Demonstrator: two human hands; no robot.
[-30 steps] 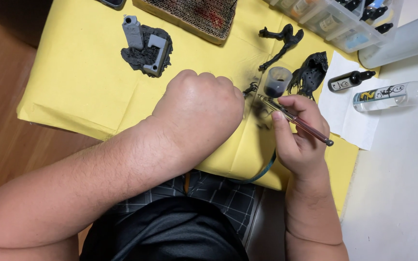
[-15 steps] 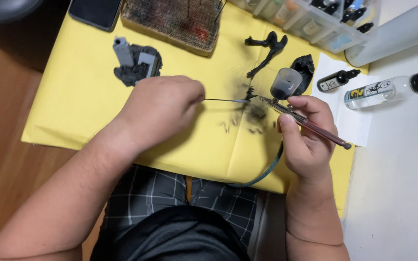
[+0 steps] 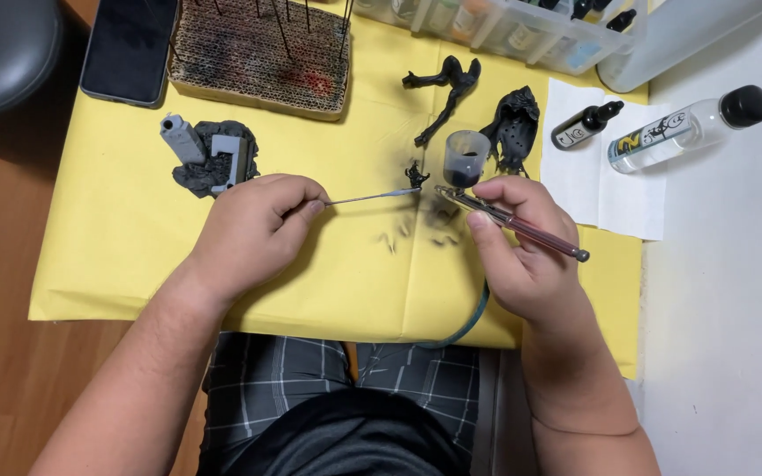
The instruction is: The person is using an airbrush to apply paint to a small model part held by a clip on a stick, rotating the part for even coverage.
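The left hand (image 3: 253,225) pinches a thin wire rod (image 3: 370,197); the small black part (image 3: 414,174) sits at its far tip, just left of the paint cup (image 3: 466,157). The right hand (image 3: 522,251) grips the airbrush (image 3: 511,223). The left hand has drawn back, exposing the rod. The part looks glossy black.

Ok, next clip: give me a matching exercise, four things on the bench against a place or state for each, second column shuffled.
Things:
1. airbrush
2. phone
3. clear bottle
4. small black part

Places or states:
A. lying on the white paper towel
B. on the tip of the thin rod that the left hand holds
C. held in the right hand
D. flat at the yellow sheet's far left edge

Pairs: 1-C, 2-D, 3-A, 4-B
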